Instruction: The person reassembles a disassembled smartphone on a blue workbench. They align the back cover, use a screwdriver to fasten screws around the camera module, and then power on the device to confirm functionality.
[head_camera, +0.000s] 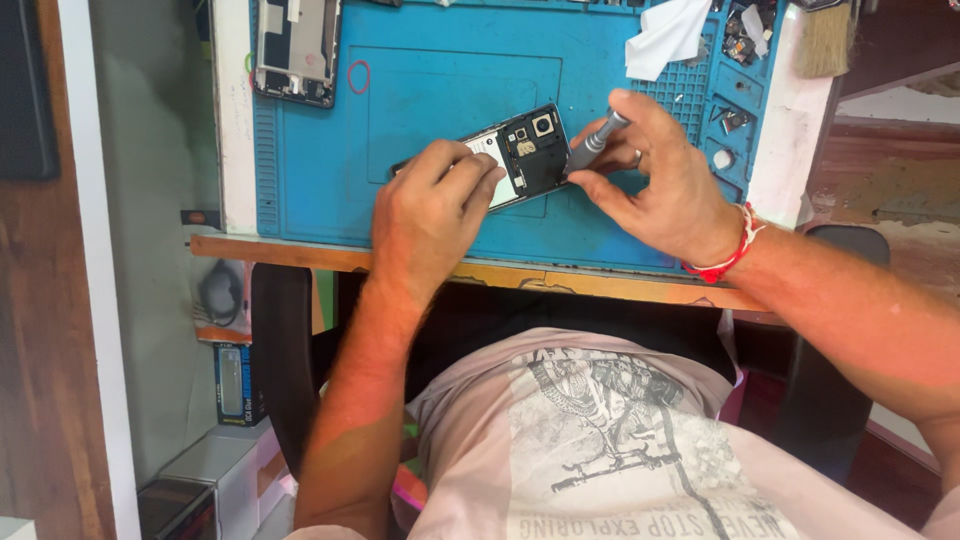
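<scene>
An opened black smartphone with its back cover off lies tilted on a blue silicone repair mat covering the tabletop; its exposed interior shows a white battery panel, dark circuit parts and a round camera lens at the upper corner. The left hand presses down on the phone's near end, fingers curled over the frame, its grip closed on the device; the right hand, a red cord at the wrist, pinches a grey metal precision screwdriver between thumb and fingers, tip touching the phone's right edge. A second dismantled phone frame rests at the mat's far left; a crumpled white tissue sits at the far right.
</scene>
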